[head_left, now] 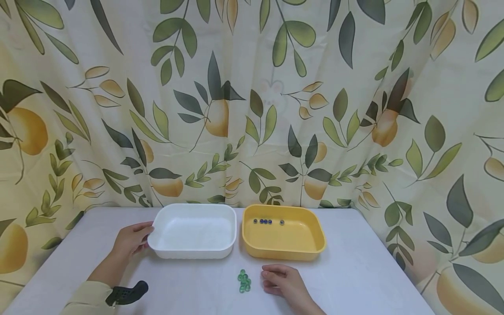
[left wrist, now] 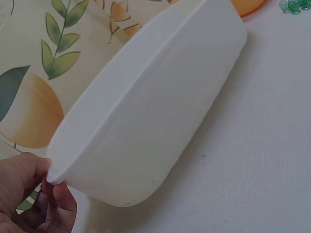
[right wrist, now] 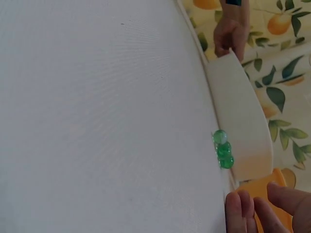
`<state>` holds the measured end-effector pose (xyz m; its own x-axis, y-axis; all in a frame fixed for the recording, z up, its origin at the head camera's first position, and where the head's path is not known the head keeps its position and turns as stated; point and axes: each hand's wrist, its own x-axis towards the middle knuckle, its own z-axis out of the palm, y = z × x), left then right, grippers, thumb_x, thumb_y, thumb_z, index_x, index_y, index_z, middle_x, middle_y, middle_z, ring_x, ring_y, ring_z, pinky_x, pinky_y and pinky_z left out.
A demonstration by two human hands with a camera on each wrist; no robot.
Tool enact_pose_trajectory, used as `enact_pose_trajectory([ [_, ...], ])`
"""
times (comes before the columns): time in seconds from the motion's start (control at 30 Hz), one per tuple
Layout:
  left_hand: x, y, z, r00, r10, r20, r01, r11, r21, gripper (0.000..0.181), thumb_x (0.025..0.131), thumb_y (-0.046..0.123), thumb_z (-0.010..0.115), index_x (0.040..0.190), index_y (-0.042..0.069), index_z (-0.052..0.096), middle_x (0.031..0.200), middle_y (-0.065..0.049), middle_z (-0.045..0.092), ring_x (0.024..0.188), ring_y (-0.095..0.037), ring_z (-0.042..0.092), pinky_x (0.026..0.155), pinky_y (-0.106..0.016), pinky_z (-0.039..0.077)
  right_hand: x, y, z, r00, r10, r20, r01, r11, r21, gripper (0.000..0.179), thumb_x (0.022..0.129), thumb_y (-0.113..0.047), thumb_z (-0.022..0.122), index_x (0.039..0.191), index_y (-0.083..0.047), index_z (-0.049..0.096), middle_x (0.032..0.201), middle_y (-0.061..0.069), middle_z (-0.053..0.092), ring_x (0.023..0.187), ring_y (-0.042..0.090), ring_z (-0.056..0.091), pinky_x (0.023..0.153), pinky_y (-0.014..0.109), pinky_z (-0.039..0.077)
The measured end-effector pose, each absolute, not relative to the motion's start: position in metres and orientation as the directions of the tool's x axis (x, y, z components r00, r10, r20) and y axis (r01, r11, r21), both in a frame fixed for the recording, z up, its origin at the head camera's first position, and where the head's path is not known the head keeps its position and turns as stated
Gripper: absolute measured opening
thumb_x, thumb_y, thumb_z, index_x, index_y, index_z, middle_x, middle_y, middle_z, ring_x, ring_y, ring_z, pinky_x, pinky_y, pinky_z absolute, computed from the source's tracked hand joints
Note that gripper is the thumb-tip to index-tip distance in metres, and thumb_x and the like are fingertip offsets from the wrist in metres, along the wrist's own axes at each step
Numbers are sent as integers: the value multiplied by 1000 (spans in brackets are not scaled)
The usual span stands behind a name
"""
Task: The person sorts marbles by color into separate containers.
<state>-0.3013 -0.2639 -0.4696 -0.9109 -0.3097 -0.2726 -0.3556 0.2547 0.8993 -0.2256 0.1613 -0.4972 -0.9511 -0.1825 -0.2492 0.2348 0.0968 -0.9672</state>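
At the left end of a white plastic tub (head_left: 193, 253), my left hand (head_left: 131, 238) pinches the rim between thumb and fingers, as the left wrist view shows close up. My right hand (head_left: 285, 284) hovers over the near part of the table, its fingers loosely bent and holding nothing. Just left of its fingertips lies a small cluster of green glass marbles (head_left: 244, 281). A yellow tub (head_left: 283, 253) stands to the right of the white one. Several dark blue marbles (head_left: 265, 222) sit inside it toward the back. The white tub has nothing in it.
Both tubs stand near the back edge of a table with a white cloth (head_left: 189, 288). Behind it hangs a curtain (head_left: 244, 131) printed with fruit and leaves. A black band (head_left: 127, 294) is around my left wrist.
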Motion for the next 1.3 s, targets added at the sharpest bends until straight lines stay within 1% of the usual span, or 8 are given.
enact_pose_trajectory([
  [0.17, -301, -264, -469, -912, -310, -269, -354, 263, 898, 46, 98, 18, 59, 135, -7, 52, 106, -21, 65, 73, -15, 58, 61, -25, 54, -227, 155, -500, -950, -188, -249, 230, 116, -966, 42, 93, -16, 68, 123, 12, 60, 99, 5, 71, 83, 12, 67, 79, 34, 60],
  [0.3, -301, -264, -470, -910, -309, -275, -361, 271, 892, 46, 98, 19, 58, 136, -6, 52, 107, -21, 65, 73, -16, 58, 62, -25, 54, -228, 150, -499, -948, -186, -256, 233, 136, -963, 40, 92, -16, 69, 121, 10, 62, 100, 7, 72, 82, 12, 67, 78, 33, 60],
  [0.47, -301, -263, -470, -907, -313, -280, -370, 280, 886, 46, 98, 20, 58, 136, -5, 52, 116, -26, 62, 75, -17, 59, 62, -25, 54, -229, 145, -500, -948, -185, -260, 229, 172, -958, 39, 90, -18, 71, 120, 7, 64, 100, 7, 73, 80, 12, 67, 76, 32, 60],
  [0.6, -301, -263, -470, -905, -317, -285, -376, 279, 884, 46, 98, 21, 58, 136, -5, 53, 123, -28, 59, 79, -18, 60, 63, -25, 54, -229, 141, -500, -951, -178, -254, 219, 196, -956, 37, 89, -18, 72, 118, 6, 66, 100, 8, 73, 79, 12, 67, 75, 32, 60],
  [0.77, -301, -262, -469, -904, -318, -287, -379, 280, 882, 46, 98, 21, 58, 136, -5, 53, 125, -28, 58, 80, -18, 60, 64, -24, 54, -229, 137, -501, -957, -170, -234, 190, 239, -952, 34, 87, -16, 73, 115, 3, 68, 96, 7, 74, 75, 12, 66, 69, 32, 60],
  [1.0, -301, -261, -467, -905, -321, -280, -371, 272, 888, 45, 98, 21, 58, 135, -5, 53, 120, -28, 60, 77, -17, 59, 63, -25, 54, -230, 133, -506, -965, -160, -207, 152, 300, -942, 28, 85, -16, 76, 109, -2, 72, 90, 3, 74, 69, 11, 64, 63, 32, 59],
  [1.2, -301, -262, -468, -909, -315, -273, -361, 268, 893, 45, 98, 19, 58, 135, -6, 53, 109, -23, 65, 73, -16, 58, 63, -26, 54, -231, 130, -507, -974, -141, -179, 119, 357, -926, 24, 83, -15, 78, 104, -5, 75, 84, 1, 73, 68, 11, 63, 58, 30, 57],
  [1.3, -300, -262, -468, -911, -312, -271, -359, 273, 893, 45, 99, 19, 58, 135, -6, 53, 107, -22, 65, 73, -16, 58, 63, -26, 54, -231, 129, -507, -976, -130, -176, 114, 384, -916, 22, 81, -16, 79, 101, -7, 76, 82, -1, 73, 67, 10, 62, 55, 29, 56],
])
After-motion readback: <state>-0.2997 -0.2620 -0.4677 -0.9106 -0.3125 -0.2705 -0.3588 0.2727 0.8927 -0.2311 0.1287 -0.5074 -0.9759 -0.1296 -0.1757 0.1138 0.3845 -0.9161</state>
